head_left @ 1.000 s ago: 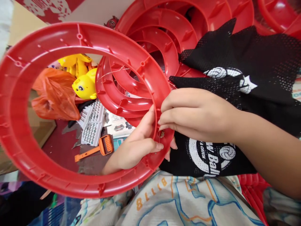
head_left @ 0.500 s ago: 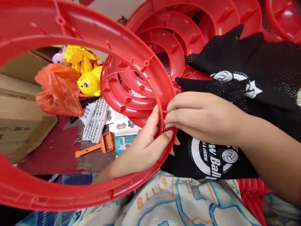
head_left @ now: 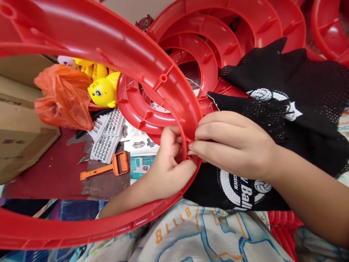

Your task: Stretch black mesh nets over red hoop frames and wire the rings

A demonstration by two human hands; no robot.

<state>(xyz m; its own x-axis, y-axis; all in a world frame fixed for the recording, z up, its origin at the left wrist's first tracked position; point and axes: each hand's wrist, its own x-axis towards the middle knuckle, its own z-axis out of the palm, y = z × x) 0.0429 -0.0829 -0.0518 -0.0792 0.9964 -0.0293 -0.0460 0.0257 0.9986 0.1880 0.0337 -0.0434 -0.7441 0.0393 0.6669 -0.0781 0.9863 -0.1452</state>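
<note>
A large red plastic ring [head_left: 174, 91] with ribs and small pegs stands on edge in front of me. My left hand [head_left: 170, 160] reaches through its opening, fingers curled round the lower right rim and thumb pressed against it. My right hand [head_left: 229, 142] is closed in a pinch at the outer side of the same rim, fingertips close to the left thumb. A thin pale string [head_left: 215, 101] runs up from behind the right hand; its end in the fingers is hidden. Black mesh fabric [head_left: 305, 142] with white ball prints lies behind and under the right hand.
More red rings [head_left: 223, 32] are stacked behind. To the left are a cardboard box [head_left: 24, 131], an orange plastic bag [head_left: 64, 96], a yellow toy [head_left: 105, 91], cards of button cells [head_left: 106, 142] and an orange plastic tool [head_left: 120, 163]. Printed fabric [head_left: 196, 236] covers my lap.
The left fingers have curled tighter at the rim. The ring has come slightly closer on the left, and the string now shows above the right hand. Both hands stay at the rim.
</note>
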